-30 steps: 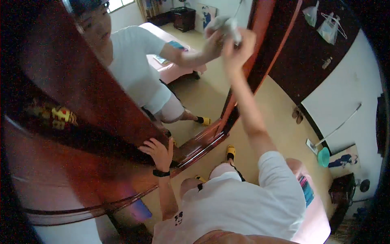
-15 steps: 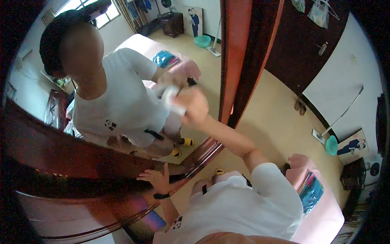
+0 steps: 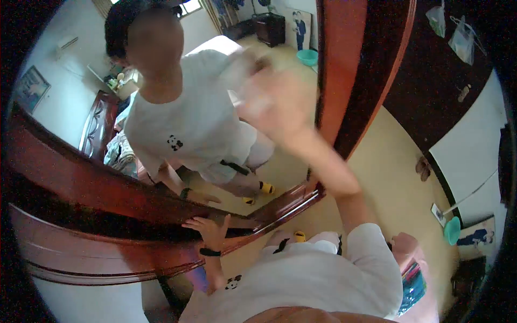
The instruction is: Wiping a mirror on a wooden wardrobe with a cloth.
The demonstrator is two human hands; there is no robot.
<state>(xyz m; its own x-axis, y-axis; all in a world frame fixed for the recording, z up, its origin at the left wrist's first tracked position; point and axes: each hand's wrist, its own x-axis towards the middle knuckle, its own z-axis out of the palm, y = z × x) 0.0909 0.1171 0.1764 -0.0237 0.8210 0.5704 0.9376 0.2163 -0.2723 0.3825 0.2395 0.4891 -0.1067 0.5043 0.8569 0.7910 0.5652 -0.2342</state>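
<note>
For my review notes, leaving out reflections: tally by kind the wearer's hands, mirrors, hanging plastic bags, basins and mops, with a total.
Left hand and right hand: 2
Mirror: 1
Hanging plastic bags: 2
Basin: 1
Mop: 1
Total: 7

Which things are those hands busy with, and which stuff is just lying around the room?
With the hands:
mirror, in front of the right hand
pale thing at that hand, too blurred to name
reddish wooden frame, touched by the left hand

Just around:
turquoise basin
mop
brown shoes
hanging plastic bags
</note>
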